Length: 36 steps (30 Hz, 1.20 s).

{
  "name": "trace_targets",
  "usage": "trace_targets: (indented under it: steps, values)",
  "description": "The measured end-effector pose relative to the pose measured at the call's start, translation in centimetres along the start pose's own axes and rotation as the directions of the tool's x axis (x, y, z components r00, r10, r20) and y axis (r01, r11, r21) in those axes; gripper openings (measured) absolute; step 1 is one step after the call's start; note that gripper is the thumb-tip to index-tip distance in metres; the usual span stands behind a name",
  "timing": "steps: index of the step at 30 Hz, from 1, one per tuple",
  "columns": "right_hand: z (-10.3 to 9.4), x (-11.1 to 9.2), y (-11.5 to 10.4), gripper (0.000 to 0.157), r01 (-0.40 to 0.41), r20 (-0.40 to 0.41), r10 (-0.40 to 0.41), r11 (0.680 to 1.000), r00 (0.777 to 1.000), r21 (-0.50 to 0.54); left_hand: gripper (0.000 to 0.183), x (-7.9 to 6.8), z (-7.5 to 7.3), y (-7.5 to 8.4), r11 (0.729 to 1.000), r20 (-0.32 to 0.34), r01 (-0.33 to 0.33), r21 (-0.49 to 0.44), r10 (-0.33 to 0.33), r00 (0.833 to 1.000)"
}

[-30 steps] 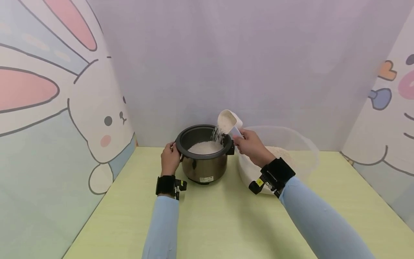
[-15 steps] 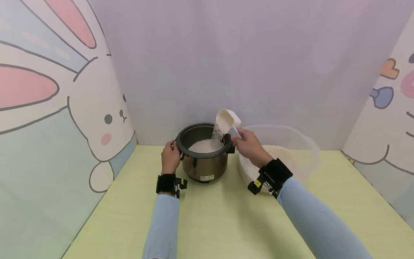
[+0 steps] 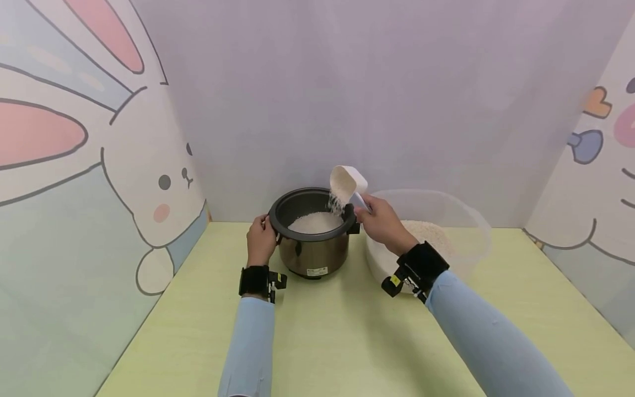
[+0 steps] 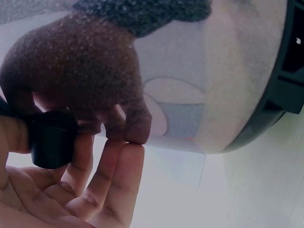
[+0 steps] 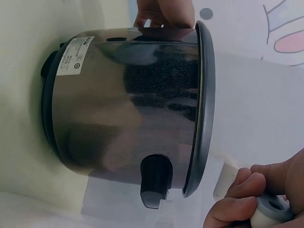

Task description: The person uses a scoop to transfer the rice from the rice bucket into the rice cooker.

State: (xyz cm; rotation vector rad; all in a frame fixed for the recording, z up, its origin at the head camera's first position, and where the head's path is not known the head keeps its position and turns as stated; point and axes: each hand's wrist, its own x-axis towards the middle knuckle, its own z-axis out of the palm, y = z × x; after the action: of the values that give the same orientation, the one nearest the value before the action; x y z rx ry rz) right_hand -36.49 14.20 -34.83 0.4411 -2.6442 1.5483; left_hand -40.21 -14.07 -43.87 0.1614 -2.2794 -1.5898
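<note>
Right hand [image 3: 386, 225] holds scoop [image 3: 355, 180] tilted over cooker [image 3: 315, 252]; left hand [image 3: 261, 241] grips handle [image 4: 52, 145].

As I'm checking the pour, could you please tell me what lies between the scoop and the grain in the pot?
In the head view, a trickle of loose white grains lies between the scoop and the grain in the pot.

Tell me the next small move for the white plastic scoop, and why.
Probably tip the white plastic scoop slightly more over the round, dark-rimmed metallic brown pot: white grains are falling into the pot, yet some remain inside the scoop. The right hand grips the scoop's pale blue handle, and the left hand holds the pot's black side handle.
</note>
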Motion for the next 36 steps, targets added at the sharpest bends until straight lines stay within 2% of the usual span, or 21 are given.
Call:
trace_targets:
  steps: [5,10,18,23,32,36]
  values:
    - [0.0,-0.1,-0.2,0.030,0.056,0.001,-0.057,0.993,0.998,-0.101,0.045,0.0,-0.1,0.1,1.000,0.004,0.007,-0.007,-0.007,1.000]
    - [0.3,0.1,0.4,0.030,0.120,0.009,-0.121,0.972,0.993,-0.203,0.045,-0.1,-0.2,0.1,1.000,0.001,0.003,0.000,-0.003,1.000]
    - [0.7,-0.1,0.2,0.036,0.159,0.012,-0.161,0.961,0.987,-0.225,0.046,-0.1,-0.1,0.1,1.000,0.000,-0.010,-0.006,0.010,1.000]
    - [0.8,-0.2,-0.2,0.038,0.199,0.012,-0.203,0.944,0.979,-0.264,0.045,-0.1,-0.1,0.1,1.000,-0.004,-0.007,-0.005,0.007,1.000]
    - [1.0,-0.1,-0.4,0.044,0.212,0.024,-0.215,0.934,0.976,-0.287,0.046,-0.1,-0.2,0.0,1.000,-0.006,-0.011,-0.004,0.011,1.000]
    - [1.2,-0.1,-0.3,0.044,0.248,0.022,-0.254,0.915,0.967,-0.319,0.046,0.0,-0.1,0.0,1.000,-0.007,-0.005,-0.003,0.005,1.000]
